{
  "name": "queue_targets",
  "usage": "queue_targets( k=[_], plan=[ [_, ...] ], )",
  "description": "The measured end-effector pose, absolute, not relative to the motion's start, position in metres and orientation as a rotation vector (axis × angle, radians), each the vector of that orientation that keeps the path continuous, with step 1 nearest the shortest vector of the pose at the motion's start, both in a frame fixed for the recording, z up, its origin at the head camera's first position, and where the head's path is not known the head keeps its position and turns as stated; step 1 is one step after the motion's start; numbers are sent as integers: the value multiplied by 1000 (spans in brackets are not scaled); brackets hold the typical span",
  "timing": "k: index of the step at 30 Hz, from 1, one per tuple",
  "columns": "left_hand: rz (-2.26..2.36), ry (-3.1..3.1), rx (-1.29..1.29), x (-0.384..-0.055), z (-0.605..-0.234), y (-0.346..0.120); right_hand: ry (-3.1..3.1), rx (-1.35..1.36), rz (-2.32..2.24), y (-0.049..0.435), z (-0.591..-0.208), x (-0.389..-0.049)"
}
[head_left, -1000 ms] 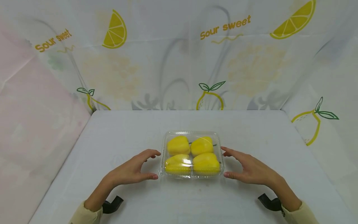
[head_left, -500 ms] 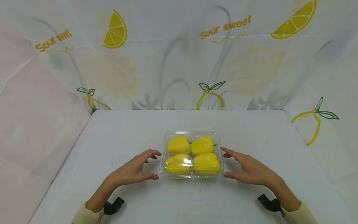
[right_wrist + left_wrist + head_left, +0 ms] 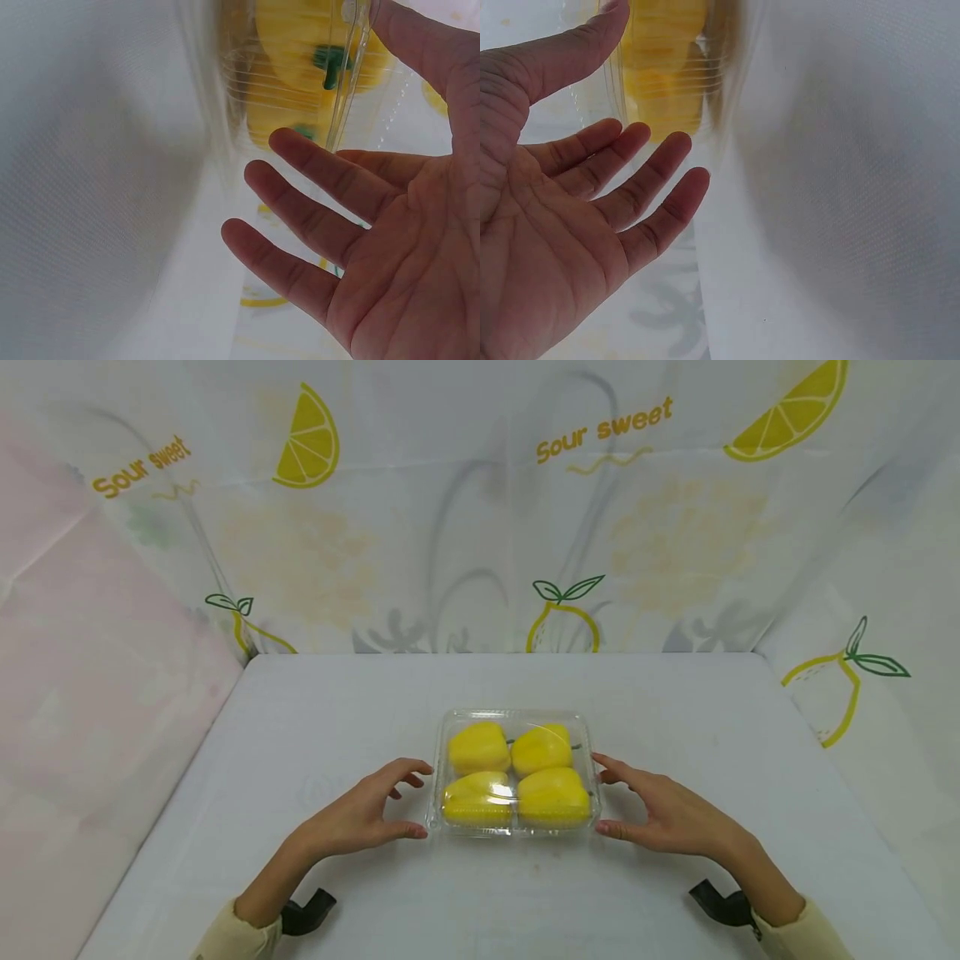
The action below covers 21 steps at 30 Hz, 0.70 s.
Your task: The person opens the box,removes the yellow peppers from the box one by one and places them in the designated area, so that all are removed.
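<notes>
A clear plastic clamshell box (image 3: 514,715) stands on the white table with its lid down. Inside lie several yellow bell peppers (image 3: 477,748), and green stems (image 3: 328,64) show through the box side in the right wrist view. My left hand (image 3: 356,814) is at the box's left side, fingers relaxed and spread, thumb toward the front corner. Mirroring it on the right side, my right hand (image 3: 675,814) has its thumb by the front right corner. Both palms face the box and neither hand grips it. Whether any fingertips touch the plastic, I cannot tell.
The white tabletop (image 3: 517,893) extends around the box. Behind it hangs a pale cloth (image 3: 480,527) printed with lemons and lettering, and more cloth closes off both sides. Black curved pieces (image 3: 309,913) stick out at both wrists.
Both hands have drifted very slightly inward toward the box. The box and the peppers have not moved on the table.
</notes>
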<state>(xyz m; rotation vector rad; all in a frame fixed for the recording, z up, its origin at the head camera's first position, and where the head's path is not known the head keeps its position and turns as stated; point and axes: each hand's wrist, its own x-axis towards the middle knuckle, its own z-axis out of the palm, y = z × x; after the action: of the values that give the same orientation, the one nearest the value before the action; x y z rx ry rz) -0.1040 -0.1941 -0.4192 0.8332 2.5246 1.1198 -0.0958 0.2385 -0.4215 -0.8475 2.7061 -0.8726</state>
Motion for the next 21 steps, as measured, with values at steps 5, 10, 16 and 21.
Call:
queue_targets(
  k=[5,10,16,21],
  plan=[
    [1159,2482,796,-104,-421,-193,2694,-858,-895,239,-423,-96],
    [1209,2431,787,-104,-423,-194,2683,-863,-911,239,-424,-96],
    [1302,2345,820,-104,-426,-195,2676,-858,-921,238,-424,-96],
    [1385,2228,828,-104,-427,-194,2684,-841,-909,238,-425,-95]
  ],
)
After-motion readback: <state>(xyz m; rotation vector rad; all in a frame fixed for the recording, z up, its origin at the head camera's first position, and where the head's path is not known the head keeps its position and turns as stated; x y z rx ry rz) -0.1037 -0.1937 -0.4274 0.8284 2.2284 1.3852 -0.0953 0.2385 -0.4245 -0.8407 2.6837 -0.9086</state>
